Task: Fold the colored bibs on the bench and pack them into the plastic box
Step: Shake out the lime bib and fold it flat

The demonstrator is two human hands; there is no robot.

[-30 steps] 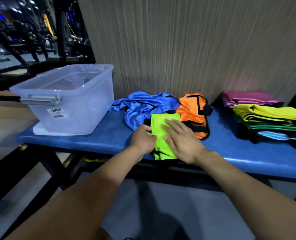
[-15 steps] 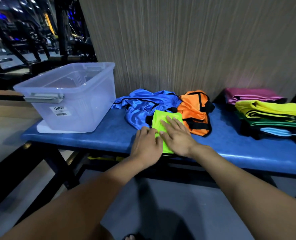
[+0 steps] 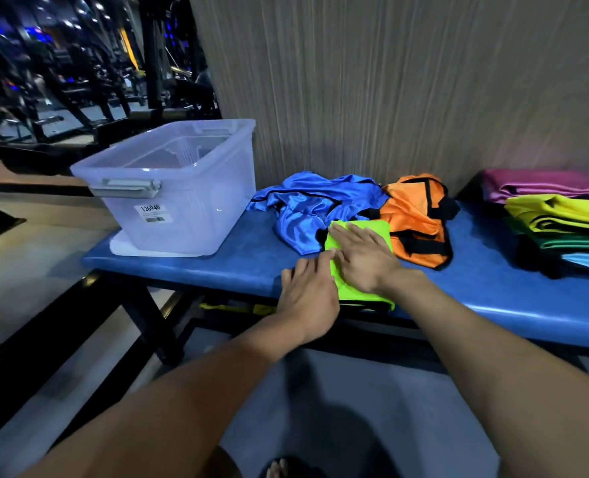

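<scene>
- Folding step in hand: right hand [image 3: 362, 262] flat, fingers straight, pressing green bib [image 3: 358, 294]; left hand [image 3: 308, 294] flat beside it.
- Next, by judgement: lifting folded bib into plastic box [image 3: 182, 174].

Both hands flat, side by side — fingers straight.
The left hand [image 3: 308, 298] lies palm down with fingers reaching forward; the right hand [image 3: 363, 258] lies palm down just beyond it, fingers spread and angled leftward — both forearms bare and extended.
</scene>
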